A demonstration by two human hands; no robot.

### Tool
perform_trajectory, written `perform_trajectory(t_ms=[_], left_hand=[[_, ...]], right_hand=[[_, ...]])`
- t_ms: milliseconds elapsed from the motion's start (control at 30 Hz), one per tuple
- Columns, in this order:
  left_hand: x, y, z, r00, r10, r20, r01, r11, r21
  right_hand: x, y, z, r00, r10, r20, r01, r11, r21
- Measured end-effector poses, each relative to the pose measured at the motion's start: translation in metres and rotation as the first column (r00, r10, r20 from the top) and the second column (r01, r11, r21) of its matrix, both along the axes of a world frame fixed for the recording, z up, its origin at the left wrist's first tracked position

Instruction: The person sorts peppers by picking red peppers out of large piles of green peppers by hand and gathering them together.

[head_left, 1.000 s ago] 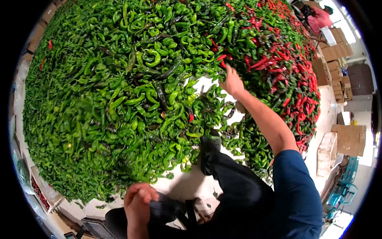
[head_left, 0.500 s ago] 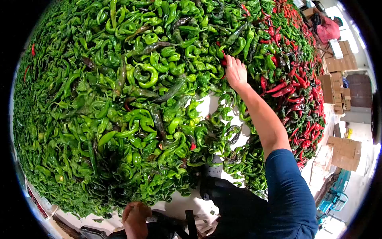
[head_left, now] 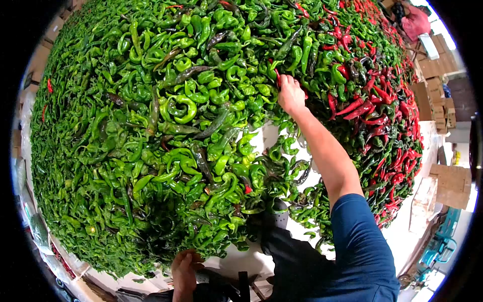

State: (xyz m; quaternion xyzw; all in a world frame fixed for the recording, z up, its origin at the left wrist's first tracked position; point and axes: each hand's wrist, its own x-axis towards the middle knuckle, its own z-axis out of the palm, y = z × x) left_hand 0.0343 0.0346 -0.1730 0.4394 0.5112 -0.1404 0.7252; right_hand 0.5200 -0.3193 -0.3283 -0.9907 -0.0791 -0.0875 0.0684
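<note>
A broad heap of green peppers (head_left: 186, 109) fills most of the view, with a few dark and red ones mixed in. My right hand (head_left: 292, 95) reaches across to the upper middle of the heap, its fingers closed on a red pepper (head_left: 278, 78); more red shows at the other side of the knuckles. Low in the view, my left hand (head_left: 184, 268) is curled beside the near edge of the heap. Whatever those fingers hold, if anything, is hidden.
Many red peppers (head_left: 359, 108) lie along the right side of the heap. White floor (head_left: 314, 173) shows between the peppers near my shoe (head_left: 275, 217). Cardboard boxes (head_left: 450, 185) and a turquoise object (head_left: 437, 246) stand at the right, with a pink bag (head_left: 415, 24) farther back.
The view has shifted, so the heap sits a little farther right. My right hand stays around the same spot with red peppers at its fingers. My left hand has turned, its fingers now toward the right.
</note>
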Motion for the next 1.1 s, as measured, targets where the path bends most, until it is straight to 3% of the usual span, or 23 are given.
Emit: perform_trajectory(t_ms=[33, 133, 200, 267, 333, 400, 467, 667, 867, 967, 1100], left_hand=[[-0.001, -0.002, -0.001, 1.0, 0.0, 0.0, 0.0, 1.0, 0.011], [-0.01, -0.001, -0.007, 0.999, -0.027, -0.031, 0.027, 1.0, -0.011], [-0.012, -0.004, -0.007, 0.998, -0.038, -0.059, 0.039, 0.999, 0.004], [-0.008, -0.004, -0.001, 0.998, -0.047, -0.043, 0.046, 0.999, -0.01], [-0.005, -0.007, 0.006, 0.998, -0.05, -0.027, 0.05, 0.999, -0.004], [-0.001, -0.012, 0.012, 0.999, -0.037, -0.031, 0.037, 0.999, -0.005], [-0.005, -0.012, 0.014, 0.999, -0.021, -0.035, 0.021, 1.0, -0.012], [-0.014, -0.022, 0.007, 0.998, -0.058, -0.006, 0.057, 0.997, -0.055], [-0.011, -0.022, 0.007, 0.994, -0.105, -0.033, 0.105, 0.994, -0.017], [-0.005, -0.025, 0.014, 0.988, -0.15, -0.032, 0.15, 0.989, -0.001], [0.008, -0.033, 0.016, 0.972, -0.226, -0.07, 0.23, 0.972, 0.052]], right_hand=[[0.008, 0.004, 0.007, 0.984, -0.097, -0.151, 0.094, 0.995, -0.024], [0.04, 0.016, 0.027, 0.914, -0.179, -0.365, 0.142, 0.982, -0.126], [0.057, 0.015, 0.049, 0.852, -0.109, -0.513, 0.014, 0.982, -0.186], [0.065, 0.014, 0.051, 0.859, -0.06, -0.508, -0.05, 0.979, -0.2], [0.055, 0.016, 0.037, 0.9, -0.08, -0.429, -0.011, 0.979, -0.205], [0.035, 0.014, 0.024, 0.96, -0.046, -0.276, -0.033, 0.961, -0.275], [0.032, 0.006, 0.009, 0.983, 0.022, -0.18, -0.058, 0.979, -0.198], [0.033, 0.006, -0.007, 0.987, -0.067, -0.148, 0.062, 0.997, -0.041], [-0.023, 0.017, -0.007, 0.988, -0.094, -0.124, 0.099, 0.994, 0.036], [-0.064, 0.024, -0.012, 0.99, -0.139, -0.017, 0.14, 0.968, 0.207], [-0.108, 0.022, -0.034, 0.988, -0.155, 0.008, 0.122, 0.81, 0.573]])
